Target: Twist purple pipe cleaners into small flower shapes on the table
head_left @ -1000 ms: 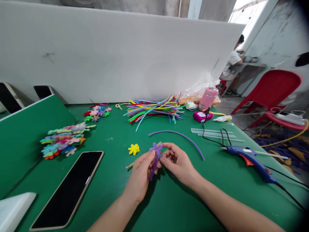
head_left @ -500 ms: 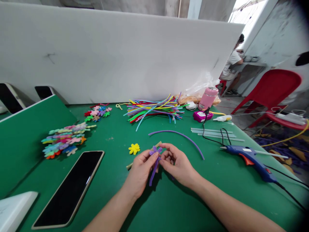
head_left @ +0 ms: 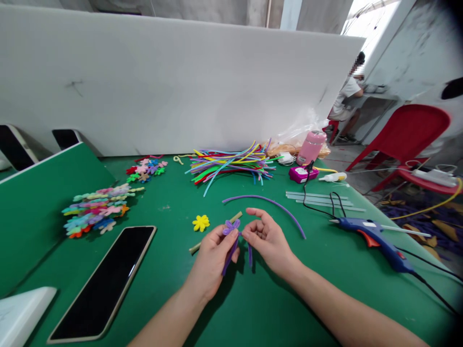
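Purple pipe cleaner loops, bent into petals, stand up from the pinch of my left hand, with a purple tail hanging below. My right hand pinches a strand of the same purple pipe cleaner beside the petals, its forefinger raised; another purple end hangs under it. Behind my left hand a thin olive stick lies on the green table. A yellow pipe cleaner flower sits to the left, and a curved purple pipe cleaner lies beyond my hands.
Loose coloured pipe cleaners are heaped at the back. Finished flowers and a phone lie left. A blue glue gun, clear sticks and a pink bottle are right. A person sits beyond.
My right hand has shifted slightly right from the petals, its forefinger lifting. A purple end now hangs under it, and the petals have turned a little in my left hand.
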The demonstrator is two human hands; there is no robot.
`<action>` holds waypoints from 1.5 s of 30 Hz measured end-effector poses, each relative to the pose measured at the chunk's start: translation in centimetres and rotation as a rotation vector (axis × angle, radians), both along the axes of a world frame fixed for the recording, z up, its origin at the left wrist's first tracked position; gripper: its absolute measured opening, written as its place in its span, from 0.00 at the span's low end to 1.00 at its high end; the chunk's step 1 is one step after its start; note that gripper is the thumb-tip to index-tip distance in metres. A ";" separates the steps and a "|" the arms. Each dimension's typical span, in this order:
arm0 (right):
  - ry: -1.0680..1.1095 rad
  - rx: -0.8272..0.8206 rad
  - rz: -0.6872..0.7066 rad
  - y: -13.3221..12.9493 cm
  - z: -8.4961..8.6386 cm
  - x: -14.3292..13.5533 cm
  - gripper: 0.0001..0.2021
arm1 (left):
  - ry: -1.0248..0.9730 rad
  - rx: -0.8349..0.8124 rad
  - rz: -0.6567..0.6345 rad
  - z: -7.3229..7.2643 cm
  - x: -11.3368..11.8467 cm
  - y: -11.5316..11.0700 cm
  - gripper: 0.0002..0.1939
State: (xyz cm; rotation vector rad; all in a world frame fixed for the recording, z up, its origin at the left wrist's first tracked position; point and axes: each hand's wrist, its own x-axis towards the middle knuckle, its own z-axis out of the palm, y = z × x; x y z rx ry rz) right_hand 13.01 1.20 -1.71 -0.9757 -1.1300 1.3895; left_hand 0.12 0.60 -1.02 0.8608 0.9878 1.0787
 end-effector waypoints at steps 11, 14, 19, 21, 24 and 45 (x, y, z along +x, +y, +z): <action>0.025 0.015 -0.008 -0.2 -0.2 -0.2 0.22 | -0.037 0.028 0.030 -0.4 0.5 -0.4 0.04; 0.031 -0.002 -0.005 -0.3 -0.2 -0.3 0.21 | 0.027 0.055 0.028 -0.6 0.4 -0.5 0.04; 0.047 -0.051 0.020 -0.3 -0.3 -0.3 0.18 | 0.117 0.068 0.046 -0.5 0.4 -0.4 0.05; 0.055 -0.056 0.059 -0.2 -0.3 -0.2 0.16 | 0.081 0.054 0.035 -0.4 0.3 -0.3 0.05; 0.010 -0.006 0.109 -0.1 -0.2 0.0 0.16 | -0.024 -0.024 0.027 0.1 0.2 -0.1 0.06; -0.422 0.248 0.044 0.2 0.8 1.2 0.17 | -0.086 -0.143 -0.056 0.6 -0.3 0.2 0.08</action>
